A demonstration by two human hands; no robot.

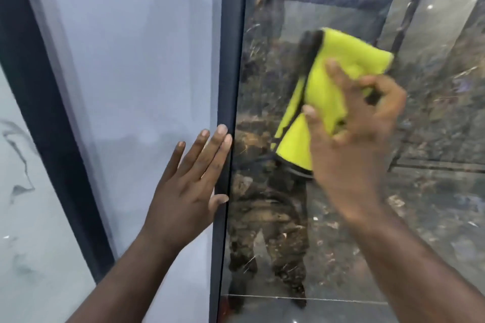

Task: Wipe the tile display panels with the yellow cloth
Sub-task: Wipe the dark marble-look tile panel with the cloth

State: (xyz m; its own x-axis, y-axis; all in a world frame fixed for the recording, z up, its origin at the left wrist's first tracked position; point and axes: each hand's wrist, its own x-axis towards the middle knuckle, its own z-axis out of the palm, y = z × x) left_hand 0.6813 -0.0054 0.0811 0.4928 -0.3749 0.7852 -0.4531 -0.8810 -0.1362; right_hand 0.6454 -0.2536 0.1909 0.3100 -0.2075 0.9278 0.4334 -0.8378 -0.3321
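1. The yellow cloth [338, 81] is lying bunched and folded against the upper middle of the dark glossy panel [341, 257]. It is blurred, so it is probably moving in a stroke.
2. The right hand [354, 144] is gripping the cloth. Its fingers [333, 68] are curling over the lower right part of the cloth, and the thumb is pinching the near edge, pressing the cloth toward the surface.
3. The dark glossy panel is mirroring the cloth and the person's legs. Flecks and streaks are showing all over it, and I cannot tell whether they are pattern, reflection or dirt.
4. The left hand [189, 186] is lying flat and holding nothing, with its fingers [210, 147] straight and close together. It is resting on the pale grey panel [131, 60], and its fingertips are touching the dark frame strip [229, 60] between the two panels. It seems to be bracing.
5. Further left, a second dark strip [44, 113] is separating the grey panel from a white marbled panel [21, 204].
6. As I judge it, the wiping is under way on the dark panel. The cloth is working only the upper middle, so the lower part looks left to do. Nothing is showing whether the grey and marbled panels are done.
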